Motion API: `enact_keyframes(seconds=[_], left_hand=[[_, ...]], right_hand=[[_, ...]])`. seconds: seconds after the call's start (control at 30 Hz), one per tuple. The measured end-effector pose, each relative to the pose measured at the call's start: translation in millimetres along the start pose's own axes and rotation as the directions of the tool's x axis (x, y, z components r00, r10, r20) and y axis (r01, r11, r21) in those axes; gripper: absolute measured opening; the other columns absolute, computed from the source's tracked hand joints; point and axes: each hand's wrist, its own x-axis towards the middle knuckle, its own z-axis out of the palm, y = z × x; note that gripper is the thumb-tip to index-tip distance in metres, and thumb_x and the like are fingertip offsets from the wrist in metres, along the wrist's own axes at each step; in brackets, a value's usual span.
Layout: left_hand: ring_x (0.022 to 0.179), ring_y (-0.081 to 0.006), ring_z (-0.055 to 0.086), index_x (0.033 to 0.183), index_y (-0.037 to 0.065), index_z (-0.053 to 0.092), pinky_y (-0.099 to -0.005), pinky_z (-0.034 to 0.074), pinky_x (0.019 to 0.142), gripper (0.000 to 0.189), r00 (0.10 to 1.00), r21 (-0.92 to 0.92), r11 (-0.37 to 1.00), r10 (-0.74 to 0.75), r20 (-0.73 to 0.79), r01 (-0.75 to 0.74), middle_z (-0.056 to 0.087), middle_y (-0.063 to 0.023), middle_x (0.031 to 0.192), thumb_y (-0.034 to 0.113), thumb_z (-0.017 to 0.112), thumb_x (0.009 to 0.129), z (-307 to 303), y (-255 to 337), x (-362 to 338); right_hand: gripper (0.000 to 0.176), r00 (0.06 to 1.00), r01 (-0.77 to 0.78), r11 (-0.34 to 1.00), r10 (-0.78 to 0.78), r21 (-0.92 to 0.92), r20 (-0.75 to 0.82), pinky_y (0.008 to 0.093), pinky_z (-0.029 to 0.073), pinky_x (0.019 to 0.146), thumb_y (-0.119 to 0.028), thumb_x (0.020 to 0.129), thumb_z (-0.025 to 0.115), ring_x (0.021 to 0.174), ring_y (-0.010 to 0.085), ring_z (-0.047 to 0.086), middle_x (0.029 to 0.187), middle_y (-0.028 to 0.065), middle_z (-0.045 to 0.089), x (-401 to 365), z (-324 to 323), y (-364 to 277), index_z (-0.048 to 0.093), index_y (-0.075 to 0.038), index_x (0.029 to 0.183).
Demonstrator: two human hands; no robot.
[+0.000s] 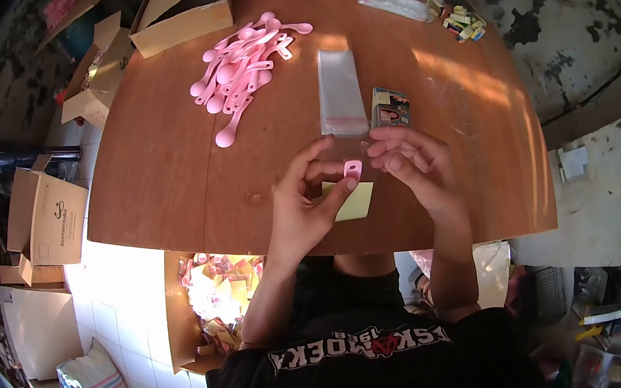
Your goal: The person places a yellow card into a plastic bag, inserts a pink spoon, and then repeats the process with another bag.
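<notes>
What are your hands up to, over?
Left hand pinching pink holed piece. Right hand alongside, grip unclear. Yellow paper just below, clear bags ahead.

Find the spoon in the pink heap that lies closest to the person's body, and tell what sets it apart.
The spoon jutting out at the near end of the heap; every other one lies farther back.

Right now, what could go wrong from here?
The pink piece might slip, pinched at the left hand's fingertips. The yellow slip, partly covered by that hand, could crease or shift. The clear sleeves lie just beyond both hands, so a forward nudge might scatter them.
</notes>
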Motion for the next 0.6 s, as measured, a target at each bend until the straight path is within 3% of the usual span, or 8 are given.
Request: enact_keyframes(seconds=[0.17,0.23,0.3,0.47,0.53,0.6], left_hand=[[0.091,-0.0109,0.066,0.136,-0.002,0.044,-0.0235,0.053,0.077,0.055,0.999,-0.080,0.996,-0.022,0.045,0.026,0.072,-0.0094,0.096,-0.002,0.070,0.087,-1.2,-18.7,1.9],[0.091,-0.0113,0.066,0.136,-0.002,0.043,-0.0229,0.053,0.076,0.054,0.998,-0.108,0.994,-0.021,0.055,0.027,0.071,-0.0104,0.096,-0.001,0.069,0.088,-0.4,-20.2,1.3],[0.093,-0.0130,0.066,0.131,-0.004,0.049,-0.0229,0.053,0.076,0.042,0.995,-0.169,0.981,-0.085,0.061,0.094,0.071,-0.0121,0.098,0.002,0.065,0.092,-3.0,-19.4,1.1],[0.090,-0.0131,0.067,0.118,-0.005,0.060,-0.0241,0.054,0.077,0.025,0.995,-0.159,0.983,-0.094,-0.017,0.090,0.071,-0.0113,0.095,0.006,0.060,0.096,-11.3,-30.5,6.2],[0.088,-0.0120,0.067,0.113,-0.005,0.063,-0.0240,0.054,0.076,0.020,0.996,-0.171,0.982,-0.084,-0.029,0.078,0.072,-0.0108,0.094,0.007,0.060,0.096,-11.5,-32.0,7.8],[0.084,-0.0100,0.066,0.109,-0.004,0.067,-0.0237,0.053,0.075,0.018,0.998,-0.024,0.999,-0.027,-0.063,0.025,0.072,-0.0089,0.092,0.007,0.062,0.096,-10.9,-33.5,8.2]], right_hand=[[0.022,0.999,-0.018,0.999,0.020,0.039,-0.047,0.0258,0.052,0.085,-0.007,0.092,0.066,0.095,0.0117,0.064,0.105,0.0076,0.068,-4.0,9.1,45.8,0.064,0.003,0.111],[0.020,0.991,-0.084,0.995,0.090,0.061,-0.103,0.0225,0.053,0.076,-0.009,0.090,0.069,0.087,0.0101,0.066,0.095,0.0074,0.070,-2.9,9.2,51.2,0.067,0.004,0.104],[0.018,0.989,-0.069,0.995,0.077,0.066,-0.126,0.0222,0.053,0.075,-0.010,0.090,0.069,0.085,0.0098,0.066,0.092,0.0069,0.070,-1.9,11.4,57.1,0.068,0.004,0.102],[0.018,0.989,-0.061,0.994,0.072,0.089,-0.129,0.0215,0.053,0.073,-0.009,0.090,0.070,0.083,0.0091,0.066,0.090,0.0058,0.070,-1.2,6.1,73.0,0.068,0.004,0.102],[0.018,0.988,-0.001,1.000,0.000,-0.005,-0.152,0.0226,0.054,0.073,-0.008,0.090,0.069,0.082,0.0098,0.066,0.093,0.0075,0.070,-0.6,4.8,73.1,0.068,0.004,0.103],[0.017,0.989,0.022,0.999,-0.017,0.037,-0.145,0.0233,0.054,0.074,-0.006,0.090,0.068,0.082,0.0104,0.066,0.096,0.0084,0.070,-1.1,3.1,76.6,0.068,0.004,0.104]])
